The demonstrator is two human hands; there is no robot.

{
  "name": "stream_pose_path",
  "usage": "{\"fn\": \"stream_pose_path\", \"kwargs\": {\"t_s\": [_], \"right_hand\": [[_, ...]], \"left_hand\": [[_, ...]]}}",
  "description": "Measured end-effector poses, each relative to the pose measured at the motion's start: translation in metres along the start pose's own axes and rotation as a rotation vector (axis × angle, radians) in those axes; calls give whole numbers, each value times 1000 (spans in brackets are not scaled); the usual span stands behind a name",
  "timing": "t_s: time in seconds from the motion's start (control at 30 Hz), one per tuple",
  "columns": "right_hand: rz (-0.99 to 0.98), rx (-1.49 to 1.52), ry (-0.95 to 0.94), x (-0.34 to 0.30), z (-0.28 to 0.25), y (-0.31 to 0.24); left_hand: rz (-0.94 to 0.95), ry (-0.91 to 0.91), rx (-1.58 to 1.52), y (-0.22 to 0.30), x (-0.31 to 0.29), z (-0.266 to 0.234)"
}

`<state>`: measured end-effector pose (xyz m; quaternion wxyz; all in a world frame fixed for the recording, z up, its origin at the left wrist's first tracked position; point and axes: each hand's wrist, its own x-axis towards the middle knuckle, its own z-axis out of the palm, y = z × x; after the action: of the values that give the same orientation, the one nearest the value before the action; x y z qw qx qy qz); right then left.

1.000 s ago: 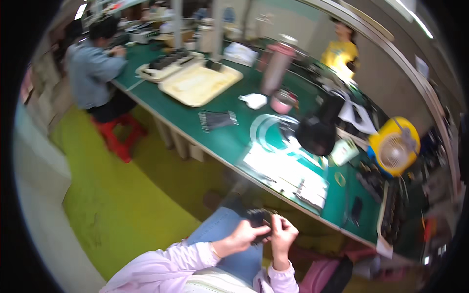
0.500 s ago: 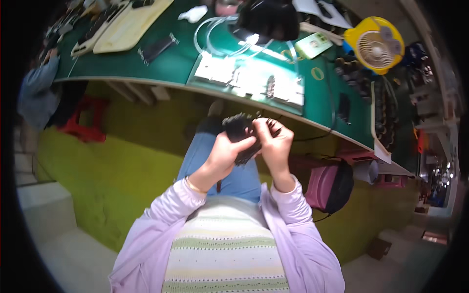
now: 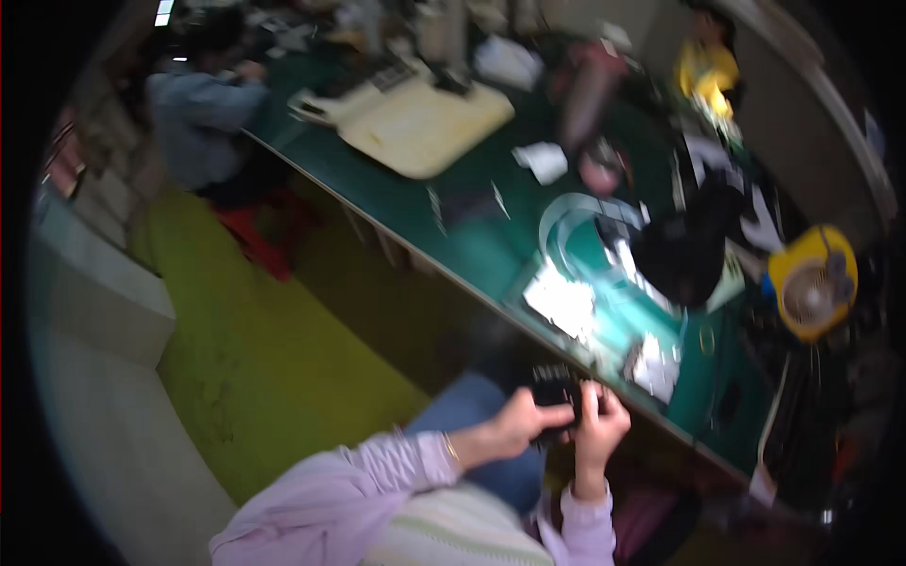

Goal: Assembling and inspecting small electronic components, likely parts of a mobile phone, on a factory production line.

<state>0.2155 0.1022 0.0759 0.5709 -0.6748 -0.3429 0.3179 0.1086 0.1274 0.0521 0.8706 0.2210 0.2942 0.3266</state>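
Observation:
Between my two hands, over my lap and just off the table's front edge, is a black bundle (image 3: 554, 387) of short, thin pieces with bristly ends; blur hides its exact kind. My left hand (image 3: 522, 419) grips its left side, thumb laid across it. At its right side, my right hand (image 3: 600, 423) is closed with thumb and fingers pinched together. Whatever small piece lies in that pinch is too blurred to name. A similar dark bundle (image 3: 469, 204) lies on the green table (image 3: 396, 209).
A white fixture (image 3: 559, 297) glows under a black lamp (image 3: 687, 247), with clear tubing (image 3: 557, 224) behind. Further right stands a yellow fan (image 3: 813, 283). Cream boards (image 3: 425, 127) and crumpled white paper (image 3: 541, 162) lie further left. Another person (image 3: 203, 113) sits at the table's far left.
The view has turned left and tilted, so the table runs diagonally and more of the seated person shows. My hands appear lower and further right, still together at the black bundle.

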Motion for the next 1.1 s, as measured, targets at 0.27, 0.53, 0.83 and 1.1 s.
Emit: {"fn": "stream_pose_path", "kwargs": {"t_s": [0.27, 0.53, 0.83, 1.1], "right_hand": [[-209, 91, 0, -7, 0, 26], [-198, 12, -98, -17, 3, -5], [-152, -43, -104, -29, 0, 6], [-150, 77, -9, -19, 0, 32]], "left_hand": [[40, -28, 28, -20, -3, -18], [25, -77, 27, -3, -9, -15], [36, -78, 11, -22, -11, -28], [-17, -58, -33, -20, -12, -23]]}}
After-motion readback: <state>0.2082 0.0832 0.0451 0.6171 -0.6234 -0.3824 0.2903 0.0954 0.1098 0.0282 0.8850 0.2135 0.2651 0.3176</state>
